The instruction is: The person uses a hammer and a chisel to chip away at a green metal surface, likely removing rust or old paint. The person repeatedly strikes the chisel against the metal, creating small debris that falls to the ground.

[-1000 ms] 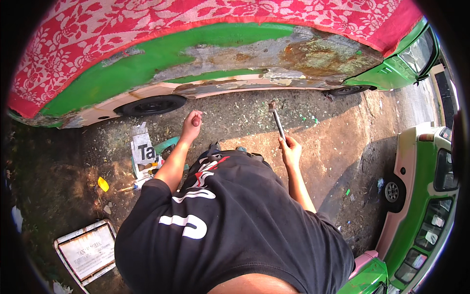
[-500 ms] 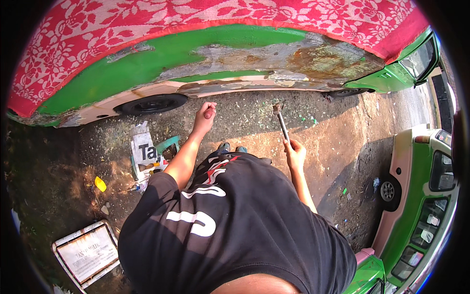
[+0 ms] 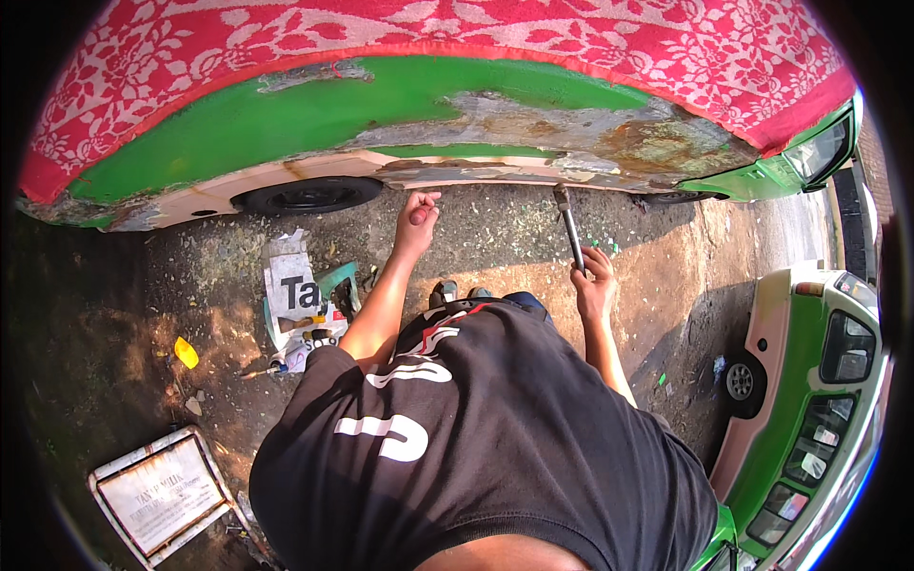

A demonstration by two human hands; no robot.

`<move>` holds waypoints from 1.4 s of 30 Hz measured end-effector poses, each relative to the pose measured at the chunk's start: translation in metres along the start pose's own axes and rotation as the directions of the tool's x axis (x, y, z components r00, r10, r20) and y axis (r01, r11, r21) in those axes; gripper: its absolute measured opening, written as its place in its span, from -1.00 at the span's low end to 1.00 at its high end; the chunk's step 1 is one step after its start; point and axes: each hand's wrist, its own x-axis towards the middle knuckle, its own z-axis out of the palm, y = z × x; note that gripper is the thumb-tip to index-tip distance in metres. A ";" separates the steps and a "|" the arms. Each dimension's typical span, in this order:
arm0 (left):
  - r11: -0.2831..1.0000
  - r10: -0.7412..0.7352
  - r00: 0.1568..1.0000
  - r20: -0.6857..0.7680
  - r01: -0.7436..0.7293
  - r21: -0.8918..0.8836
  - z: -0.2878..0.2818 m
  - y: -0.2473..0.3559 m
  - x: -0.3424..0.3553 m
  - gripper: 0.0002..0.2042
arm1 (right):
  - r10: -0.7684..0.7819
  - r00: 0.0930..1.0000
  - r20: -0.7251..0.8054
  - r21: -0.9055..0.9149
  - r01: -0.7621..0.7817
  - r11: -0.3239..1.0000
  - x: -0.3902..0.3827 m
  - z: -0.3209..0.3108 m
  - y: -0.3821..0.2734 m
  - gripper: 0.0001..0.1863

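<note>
My right hand (image 3: 596, 285) is closed round the handle of a hammer (image 3: 573, 233), whose head points forward, close by the lower edge of the van (image 3: 286, 116) before me. In my left hand (image 3: 415, 238) is a tool with a rounded reddish handle (image 3: 419, 215); its working end is hidden. This hand is close to the van's lower side, a little right of the dark wheel (image 3: 309, 196). Green and pink paint covers the van, with a large scraped patch (image 3: 533, 124) of grey and rusty metal.
A red floral cloth (image 3: 428, 29) drapes over the van. Left of me lie printed paper (image 3: 288, 276), several tools and a yellow object (image 3: 186, 353). A framed sign (image 3: 162, 497) lies at lower left. Another green-and-pink van (image 3: 795, 381) stands right. Paint flakes speckle the ground.
The hammer has swung forward, its head now nearer the van's lower edge. My left hand still holds the reddish-handled tool, and the whole view has shifted slightly.
</note>
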 end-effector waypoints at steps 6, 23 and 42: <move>1.000 0.019 0.998 -0.061 -0.019 -0.008 -0.023 0.023 -0.010 -0.88 | -0.066 0.996 0.052 -0.129 0.072 0.989 0.008 0.011 -0.024 -0.76; 0.993 0.084 0.938 -0.337 -0.052 0.102 0.020 0.037 -0.037 -0.90 | -0.254 0.920 0.298 0.096 0.235 0.967 0.088 -0.031 -0.006 -0.77; 0.997 0.056 0.830 -0.555 -0.020 0.071 0.060 0.067 -0.133 -0.90 | -0.071 0.741 0.667 0.207 -0.093 0.974 0.096 -0.017 0.047 -0.81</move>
